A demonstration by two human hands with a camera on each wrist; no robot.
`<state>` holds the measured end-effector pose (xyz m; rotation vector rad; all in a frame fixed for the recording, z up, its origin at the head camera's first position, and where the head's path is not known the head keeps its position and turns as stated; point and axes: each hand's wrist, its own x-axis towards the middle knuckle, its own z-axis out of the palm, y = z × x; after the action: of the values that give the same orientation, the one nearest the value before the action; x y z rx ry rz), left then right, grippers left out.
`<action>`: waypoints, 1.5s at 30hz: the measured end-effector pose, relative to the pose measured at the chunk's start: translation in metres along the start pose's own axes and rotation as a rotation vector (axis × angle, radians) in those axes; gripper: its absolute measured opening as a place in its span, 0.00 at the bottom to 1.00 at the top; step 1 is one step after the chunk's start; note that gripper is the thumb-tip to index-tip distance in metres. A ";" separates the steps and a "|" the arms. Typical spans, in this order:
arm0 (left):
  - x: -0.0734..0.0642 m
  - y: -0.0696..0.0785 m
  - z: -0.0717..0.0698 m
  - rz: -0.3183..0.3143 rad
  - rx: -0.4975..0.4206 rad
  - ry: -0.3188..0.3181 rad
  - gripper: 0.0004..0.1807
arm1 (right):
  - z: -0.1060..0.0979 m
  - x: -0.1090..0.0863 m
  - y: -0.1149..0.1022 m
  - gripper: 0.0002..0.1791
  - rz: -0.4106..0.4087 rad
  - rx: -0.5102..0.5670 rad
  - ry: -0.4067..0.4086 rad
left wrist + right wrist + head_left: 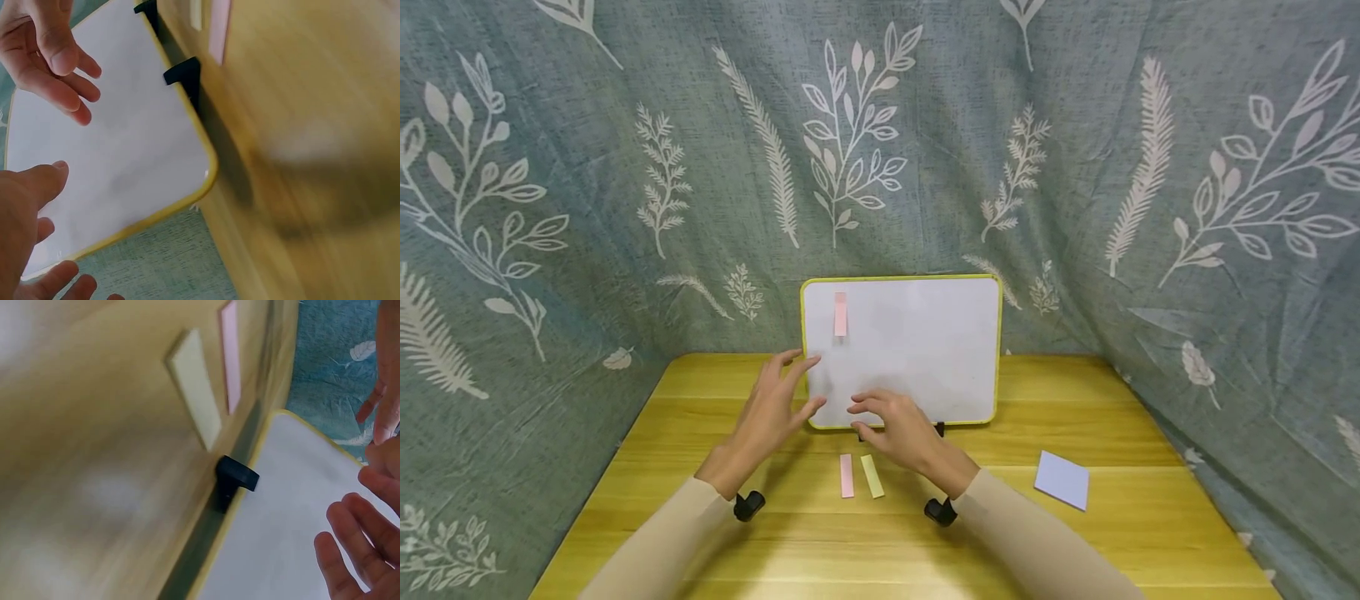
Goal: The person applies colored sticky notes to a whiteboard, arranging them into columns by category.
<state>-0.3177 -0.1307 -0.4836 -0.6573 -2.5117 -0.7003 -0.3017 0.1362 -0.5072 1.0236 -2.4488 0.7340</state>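
A whiteboard [917, 358] with a yellow rim leans upright at the back of the table. One pink sticky strip [840, 314] is stuck to its upper left part. My left hand [770, 412] is by the board's left edge, fingers spread and loosely bent, with nothing held. In front of the board's lower part is my right hand [898, 429], its fingers loosely bent and nothing between them. Between my forearms lie a pink strip pad [847, 476] and a yellow strip pad [872, 476]. Whether either hand touches the board is hard to tell.
Black stand clips [184, 74] hold the board's lower edge. To the right on the wooden table [1120, 542] lies a lavender square note pad [1062, 480]. A leaf-patterned curtain [925, 167] encloses the back and sides.
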 end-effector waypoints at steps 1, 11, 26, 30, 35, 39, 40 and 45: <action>-0.003 -0.001 0.001 0.009 0.004 -0.005 0.38 | 0.001 -0.002 0.001 0.12 -0.002 0.006 -0.019; -0.024 -0.003 0.011 0.004 0.012 -0.135 0.33 | 0.013 -0.018 0.005 0.15 -0.008 0.033 -0.149; -0.049 -0.001 0.023 0.062 -0.012 -0.286 0.24 | 0.023 -0.029 0.000 0.19 0.051 0.053 -0.357; -0.053 -0.002 0.027 0.068 -0.017 -0.286 0.23 | 0.025 -0.031 0.000 0.20 0.079 0.051 -0.380; -0.055 -0.002 0.033 0.064 -0.015 -0.314 0.22 | 0.026 -0.033 0.000 0.20 0.089 0.063 -0.392; -0.056 -0.001 0.035 0.085 -0.017 -0.326 0.21 | 0.028 -0.035 0.000 0.20 0.079 0.057 -0.396; -0.056 -0.001 0.035 0.091 -0.015 -0.330 0.20 | 0.029 -0.036 0.000 0.20 0.077 0.054 -0.397; -0.059 0.000 0.038 0.111 -0.003 -0.362 0.19 | 0.030 -0.037 -0.001 0.20 0.063 0.045 -0.398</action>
<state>-0.2825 -0.1283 -0.5437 -0.9929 -2.7707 -0.5882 -0.2811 0.1377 -0.5504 1.2123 -2.8231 0.6582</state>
